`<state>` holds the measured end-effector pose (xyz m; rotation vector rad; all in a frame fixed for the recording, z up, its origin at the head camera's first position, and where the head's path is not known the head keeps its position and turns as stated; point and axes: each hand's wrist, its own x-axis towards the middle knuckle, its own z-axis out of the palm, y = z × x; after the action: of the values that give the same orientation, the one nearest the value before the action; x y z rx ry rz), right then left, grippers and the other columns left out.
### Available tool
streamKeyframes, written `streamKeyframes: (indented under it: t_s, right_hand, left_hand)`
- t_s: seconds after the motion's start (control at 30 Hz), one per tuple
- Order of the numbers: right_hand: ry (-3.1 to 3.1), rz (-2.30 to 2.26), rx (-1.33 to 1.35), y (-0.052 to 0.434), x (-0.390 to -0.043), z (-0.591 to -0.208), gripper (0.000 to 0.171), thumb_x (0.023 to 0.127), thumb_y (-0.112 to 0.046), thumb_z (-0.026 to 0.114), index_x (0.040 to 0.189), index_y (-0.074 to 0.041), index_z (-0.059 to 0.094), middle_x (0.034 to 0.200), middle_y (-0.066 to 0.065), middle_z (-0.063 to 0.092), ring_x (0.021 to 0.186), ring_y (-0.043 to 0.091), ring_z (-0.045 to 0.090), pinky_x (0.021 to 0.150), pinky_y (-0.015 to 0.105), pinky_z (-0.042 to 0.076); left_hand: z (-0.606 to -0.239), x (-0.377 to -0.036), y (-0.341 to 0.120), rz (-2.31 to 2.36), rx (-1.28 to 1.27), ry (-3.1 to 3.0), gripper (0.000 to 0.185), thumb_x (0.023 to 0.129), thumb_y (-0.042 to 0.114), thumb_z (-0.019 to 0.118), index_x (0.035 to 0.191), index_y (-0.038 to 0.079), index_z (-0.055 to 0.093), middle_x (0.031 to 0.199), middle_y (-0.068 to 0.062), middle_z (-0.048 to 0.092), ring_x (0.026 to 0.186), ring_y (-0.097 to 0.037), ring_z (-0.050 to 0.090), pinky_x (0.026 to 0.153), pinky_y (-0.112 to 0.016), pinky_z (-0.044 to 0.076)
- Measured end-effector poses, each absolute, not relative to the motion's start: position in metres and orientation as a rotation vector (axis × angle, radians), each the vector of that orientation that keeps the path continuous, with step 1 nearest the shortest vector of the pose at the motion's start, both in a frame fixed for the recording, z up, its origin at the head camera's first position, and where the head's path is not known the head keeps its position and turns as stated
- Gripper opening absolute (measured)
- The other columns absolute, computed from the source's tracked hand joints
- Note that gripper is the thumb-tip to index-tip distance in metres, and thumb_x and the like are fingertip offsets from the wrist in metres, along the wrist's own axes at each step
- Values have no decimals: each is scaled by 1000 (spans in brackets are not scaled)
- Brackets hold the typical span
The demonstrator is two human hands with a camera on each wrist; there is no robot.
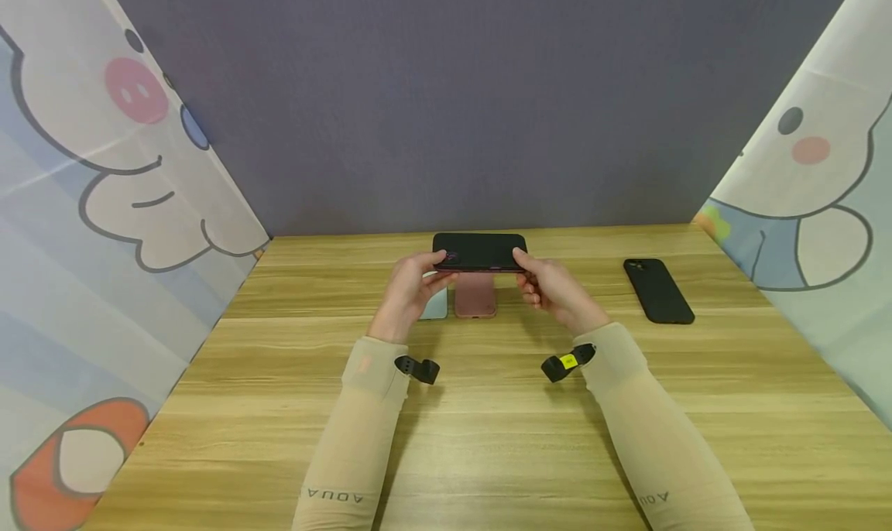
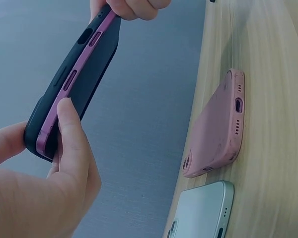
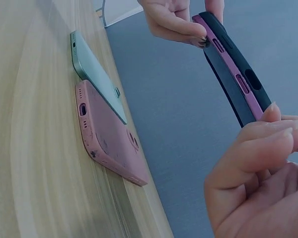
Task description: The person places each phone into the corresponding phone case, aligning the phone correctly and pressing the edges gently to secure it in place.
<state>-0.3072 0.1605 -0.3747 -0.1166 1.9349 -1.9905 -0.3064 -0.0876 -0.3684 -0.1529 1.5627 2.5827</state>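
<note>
Above the far part of the table, both hands hold a phone with a purple frame (image 3: 228,60) and a black case (image 1: 485,251), back facing up. The purple side edge with its buttons stands out below the case rim. My left hand (image 1: 409,289) pinches the camera end, thumb on top and fingers beneath. My right hand (image 1: 555,289) pinches the other end, thumb on top, other fingers curled under. Below them lie a pink phone (image 1: 475,297) and a pale green phone (image 1: 436,305), the latter partly hidden by the left hand in the head view.
A black phone case (image 1: 658,291) with camera cutouts lies at the right of the wooden table (image 1: 488,453). A grey panel (image 1: 481,105) stands behind the table. Cartoon-printed cloths (image 1: 49,206) hang at both sides.
</note>
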Motion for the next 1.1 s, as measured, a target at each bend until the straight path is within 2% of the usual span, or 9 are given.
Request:
streamKeyframes:
  t_s: [0.33, 1.1]
  right_hand:
    - [1946, -1970, -128, 160, -308, -376, 50, 103, -53, 53, 76, -11, 52, 63, -3, 40, 49, 10, 34, 52, 26, 31]
    - [1865, -2017, -98, 161, -310, -378, 49, 103, -49, 56, 80, -6, 53, 61, -3, 40, 46, 9, 34, 47, 23, 30]
  left_hand:
    - [-368, -307, -87, 2579, -167, 1571, 9, 99, 4, 63, 106, -1, 66, 108, -16, 57, 85, -29, 67, 96, -43, 55]
    - [-368, -306, -87, 2594, -166, 1558, 12, 99, 5, 64, 109, -2, 65, 110, -17, 56, 88, -31, 66, 92, -39, 57]
